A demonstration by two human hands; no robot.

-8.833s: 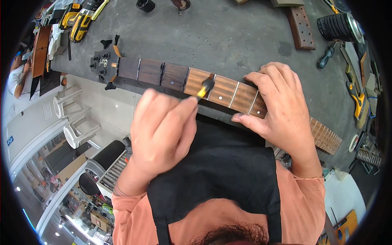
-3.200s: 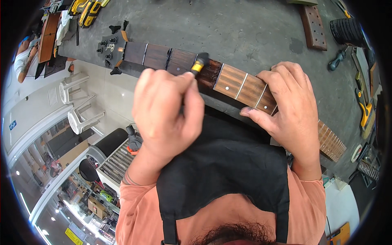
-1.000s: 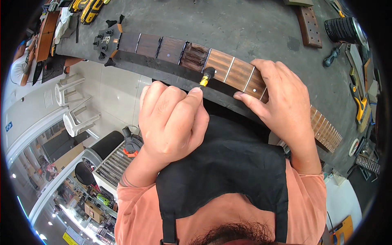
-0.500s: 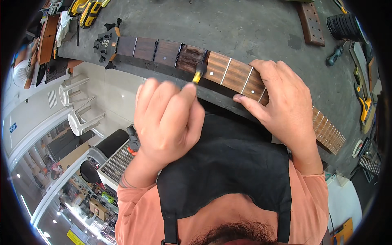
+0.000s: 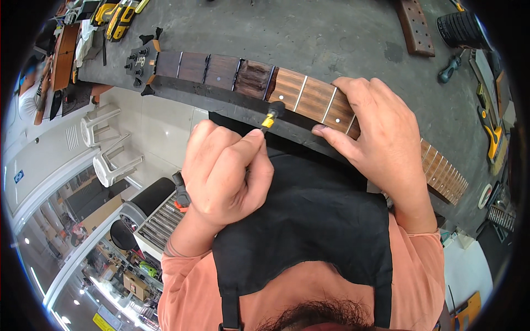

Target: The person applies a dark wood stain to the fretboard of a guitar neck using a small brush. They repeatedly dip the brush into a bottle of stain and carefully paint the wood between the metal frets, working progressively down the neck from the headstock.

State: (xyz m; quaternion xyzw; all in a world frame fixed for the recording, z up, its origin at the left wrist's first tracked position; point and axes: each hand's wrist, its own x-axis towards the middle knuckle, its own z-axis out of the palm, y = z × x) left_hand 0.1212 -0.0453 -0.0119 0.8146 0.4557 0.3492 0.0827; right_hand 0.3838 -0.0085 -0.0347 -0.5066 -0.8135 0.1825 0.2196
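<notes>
A guitar neck lies across the bench, its black headstock with tuners at the far left. The frets toward the headstock have dark wood between them, with one glossy, wet-looking patch; from there rightward the fretboard is lighter brown. My left hand is closed round the thin handle of a small brush with a yellow band and a dark, rounded tip. That tip is just off the fretboard's near edge, beside the light section. My right hand grips across the neck, thumb on the near side, fingers toward the far side.
Yellow-and-black power tools lie at the back left. Rightward are a drilled wooden block, a black cylinder, a screwdriver and a yellow-handled tool. White plastic chairs stand left; another person is beyond.
My left hand has drawn the brush back from the fretboard's dark-light border toward me, and its tip now sits off the near edge. The right hand keeps its grip on the neck.
</notes>
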